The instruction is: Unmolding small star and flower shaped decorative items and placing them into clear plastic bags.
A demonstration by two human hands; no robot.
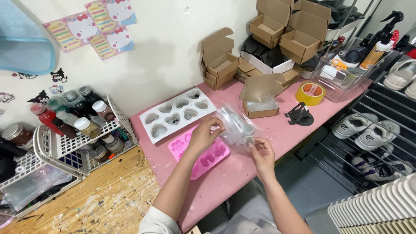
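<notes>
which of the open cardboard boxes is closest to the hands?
The lone open box on the pink table, just behind the clear bag both hands hold. The other boxes sit stacked against the wall.

This looks like a home craft corner used for small handmade goods. Just beyond the left hand [203,135] lie a white heart-cavity silicone mould [177,113] and a pink flower-cavity mould [200,156] on a paint-flecked pink table [225,182], with a white wire rack of small pigment bottles [71,130] further left. Past the right hand [262,157] stand folded brown cardboard mailing boxes [284,32], a yellow tape roll [311,93] and shelves of sneakers [368,130].
</notes>
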